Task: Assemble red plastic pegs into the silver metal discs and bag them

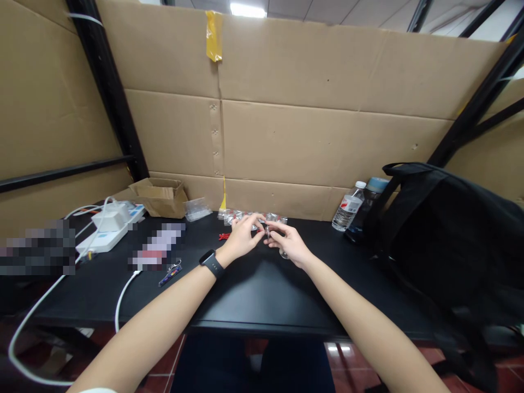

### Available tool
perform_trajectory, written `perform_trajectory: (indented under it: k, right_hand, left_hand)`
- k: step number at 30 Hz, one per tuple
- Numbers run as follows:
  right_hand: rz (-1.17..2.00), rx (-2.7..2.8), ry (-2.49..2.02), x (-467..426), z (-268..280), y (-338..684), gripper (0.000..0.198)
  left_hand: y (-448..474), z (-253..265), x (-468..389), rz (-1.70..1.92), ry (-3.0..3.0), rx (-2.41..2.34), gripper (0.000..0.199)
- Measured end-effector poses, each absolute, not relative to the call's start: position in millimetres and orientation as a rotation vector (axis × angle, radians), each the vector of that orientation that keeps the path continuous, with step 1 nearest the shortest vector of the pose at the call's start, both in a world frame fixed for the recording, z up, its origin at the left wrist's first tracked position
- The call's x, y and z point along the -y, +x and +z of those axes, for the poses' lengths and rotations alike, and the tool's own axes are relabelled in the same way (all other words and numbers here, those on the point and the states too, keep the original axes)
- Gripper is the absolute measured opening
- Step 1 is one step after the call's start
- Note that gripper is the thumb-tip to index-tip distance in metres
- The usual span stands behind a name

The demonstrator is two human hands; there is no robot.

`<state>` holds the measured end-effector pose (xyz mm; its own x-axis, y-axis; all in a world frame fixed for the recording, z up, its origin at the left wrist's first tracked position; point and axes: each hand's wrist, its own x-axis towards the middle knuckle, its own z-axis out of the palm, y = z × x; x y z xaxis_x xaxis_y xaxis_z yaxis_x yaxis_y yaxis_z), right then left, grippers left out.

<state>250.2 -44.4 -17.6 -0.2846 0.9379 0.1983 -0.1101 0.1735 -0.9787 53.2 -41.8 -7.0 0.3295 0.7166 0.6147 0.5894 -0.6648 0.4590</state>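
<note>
Between the hands, small clear piece, held; black table below

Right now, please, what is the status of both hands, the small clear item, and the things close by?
Right hand: holding small clear item. Left hand: close to it, contact unclear. Nearby: red item beside left hand, shiny packets just behind.

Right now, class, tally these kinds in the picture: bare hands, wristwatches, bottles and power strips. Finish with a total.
Hands: 2 (left hand, right hand)
Wristwatch: 1
Bottles: 2 (white-capped bottle, blue-lidded bottle)
Power strip: 1
Total: 6
</note>
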Motion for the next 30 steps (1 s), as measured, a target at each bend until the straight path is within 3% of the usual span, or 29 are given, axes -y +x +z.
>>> perform_trajectory:
  k: [17,30]
  right_hand:
    - [1.532,1.222,-0.814,50.9,-9.9,251.4,0.032]
    - [1.530,1.249,-0.803,49.0,-11.7,252.7,0.042]
  left_hand:
    - [52.7,-10.8,37.0,1.246,2.402,-1.167,0.032]
    - [52.3,-12.8,35.8,1.247,2.424,-1.124,0.031]
